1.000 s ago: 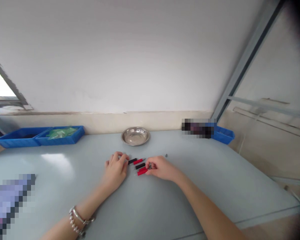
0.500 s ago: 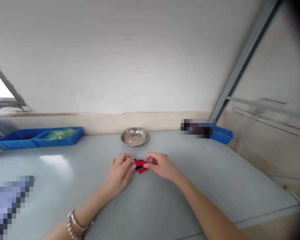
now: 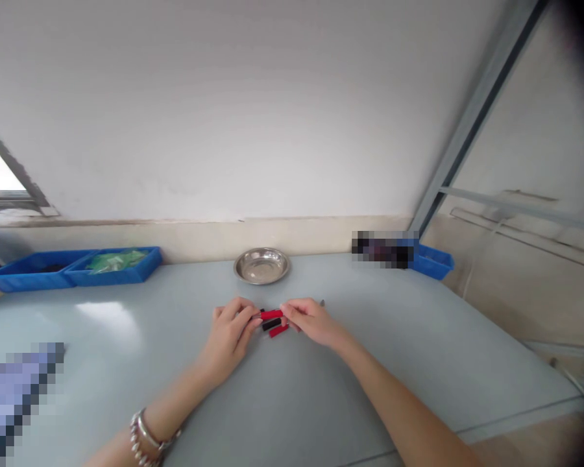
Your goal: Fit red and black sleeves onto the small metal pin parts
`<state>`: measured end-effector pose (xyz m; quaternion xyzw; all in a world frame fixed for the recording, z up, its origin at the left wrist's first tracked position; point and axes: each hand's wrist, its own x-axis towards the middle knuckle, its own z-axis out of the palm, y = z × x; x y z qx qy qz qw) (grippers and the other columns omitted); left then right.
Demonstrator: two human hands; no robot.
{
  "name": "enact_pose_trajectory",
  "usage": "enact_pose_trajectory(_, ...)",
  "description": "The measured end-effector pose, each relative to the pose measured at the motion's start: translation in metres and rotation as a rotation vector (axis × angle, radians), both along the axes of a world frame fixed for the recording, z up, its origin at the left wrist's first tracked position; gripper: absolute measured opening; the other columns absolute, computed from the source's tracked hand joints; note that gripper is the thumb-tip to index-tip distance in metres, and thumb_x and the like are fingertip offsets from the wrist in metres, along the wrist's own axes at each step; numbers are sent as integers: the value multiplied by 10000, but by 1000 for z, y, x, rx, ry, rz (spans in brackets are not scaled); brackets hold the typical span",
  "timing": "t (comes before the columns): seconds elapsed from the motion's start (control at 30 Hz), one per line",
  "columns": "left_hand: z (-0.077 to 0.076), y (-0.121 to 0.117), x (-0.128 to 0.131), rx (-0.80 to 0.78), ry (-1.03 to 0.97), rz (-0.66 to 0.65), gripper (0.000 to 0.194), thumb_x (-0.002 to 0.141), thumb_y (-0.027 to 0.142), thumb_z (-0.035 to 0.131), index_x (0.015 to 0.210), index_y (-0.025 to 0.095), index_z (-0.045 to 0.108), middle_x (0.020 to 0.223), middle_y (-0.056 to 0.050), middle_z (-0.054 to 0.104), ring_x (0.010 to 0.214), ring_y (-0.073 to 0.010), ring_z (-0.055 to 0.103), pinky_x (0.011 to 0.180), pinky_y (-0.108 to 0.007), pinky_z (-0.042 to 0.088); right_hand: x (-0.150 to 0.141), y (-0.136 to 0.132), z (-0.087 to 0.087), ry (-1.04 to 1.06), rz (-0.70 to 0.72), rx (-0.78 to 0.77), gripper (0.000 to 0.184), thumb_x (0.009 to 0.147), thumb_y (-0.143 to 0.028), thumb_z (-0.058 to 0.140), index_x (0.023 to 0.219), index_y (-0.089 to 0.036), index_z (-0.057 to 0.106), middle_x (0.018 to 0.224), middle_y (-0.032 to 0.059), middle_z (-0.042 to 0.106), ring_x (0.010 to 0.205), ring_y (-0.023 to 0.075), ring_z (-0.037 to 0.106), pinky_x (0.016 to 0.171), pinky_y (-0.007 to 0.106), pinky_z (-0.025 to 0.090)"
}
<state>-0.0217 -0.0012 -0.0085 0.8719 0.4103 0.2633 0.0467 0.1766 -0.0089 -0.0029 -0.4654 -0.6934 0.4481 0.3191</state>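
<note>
A red pen-like stick (image 3: 272,314) with a thin, pale end is held level between my two hands, just above the table. My left hand (image 3: 231,329) pinches its left end between thumb and fingers. Closed on its right end are the fingers of my right hand (image 3: 311,321). Below it lie a black stick (image 3: 272,325) and a second red stick (image 3: 278,331) of the same kind, partly covered by my right fingers. Other sticks behind the held one are mostly hidden. A tiny dark piece (image 3: 322,303) rests just beyond my right hand.
A round metal dish (image 3: 261,266) stands by the wall. Two blue trays (image 3: 119,275) sit at the back left, one with green plastic bags (image 3: 117,261). Another blue bin (image 3: 435,262) is at the back right, beside a blurred-out item. A blurred-out bluish thing (image 3: 19,389) lies at the left.
My right hand has lifted a red stick from the group, and my left hand has moved right to grip its other end. Over the last half second the right fingers have shifted their grip slightly.
</note>
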Motion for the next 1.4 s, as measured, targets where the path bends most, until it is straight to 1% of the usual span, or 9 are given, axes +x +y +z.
enact_pose_trajectory(0.4,2,-1,1,-39,3,2,311,891,319,251,811,198,526,847,-29,548,784,-153,499,711,-311,331,-6,-4,2,5,-89,126,305,837,-372,375,603,-175,384,550,-49,338,521,76,315,500,198,272)
enact_pose_trajectory(0.53,1,0,1,-44,-1,4,320,893,323,230,803,193,508,837,-32,549,777,-154,495,707,-312,330,-6,-2,-2,25,-86,140,255,824,-357,405,645,-175,409,576,-50,345,537,75,318,502,195,271)
enact_pose_trajectory(0.67,0,1,2,-39,-4,17,312,894,310,231,808,188,504,829,-32,544,756,-150,494,704,-316,329,-6,0,-7,82,-73,90,199,806,-381,446,749,-190,436,563,-63,324,505,73,305,476,188,257)
enact_pose_trajectory(0.77,-1,1,2,-36,-5,29,318,893,310,225,799,187,504,820,-31,544,747,-149,495,704,-317,332,-5,0,-7,90,-72,69,240,810,-424,433,757,-190,442,549,-64,323,497,74,310,470,189,255)
enact_pose_trajectory(0.9,-1,1,1,-38,0,23,318,892,318,227,809,190,506,831,-36,549,763,-153,495,705,-310,335,-5,-1,-3,48,-52,95,362,845,-448,340,634,-170,437,543,-44,360,510,80,344,496,202,282)
enact_pose_trajectory(1.03,-1,1,1,-39,-3,19,311,892,315,226,806,189,497,825,-33,541,755,-153,498,706,-312,333,-6,-1,-2,61,-64,79,328,829,-437,377,631,-177,409,550,-48,358,499,76,331,482,198,276)
enact_pose_trajectory(1.2,0,1,1,-39,-15,20,295,894,295,230,797,189,487,814,-25,532,750,-150,500,705,-309,330,-6,0,-5,98,-75,37,246,807,-429,433,741,-192,441,555,-60,344,493,72,325,470,189,276)
enact_pose_trajectory(1.27,0,1,2,-37,-14,19,291,893,295,234,794,192,488,815,-24,534,752,-151,502,701,-305,332,-6,0,-6,105,-77,37,253,810,-438,431,756,-191,445,553,-61,346,495,71,328,473,188,278)
enact_pose_trajectory(1.4,-1,0,1,-22,-17,20,278,890,288,246,800,191,491,819,-21,537,753,-152,508,699,-301,335,-5,-1,-4,101,-48,55,327,831,-462,373,677,-180,428,548,-50,372,502,75,344,482,194,284)
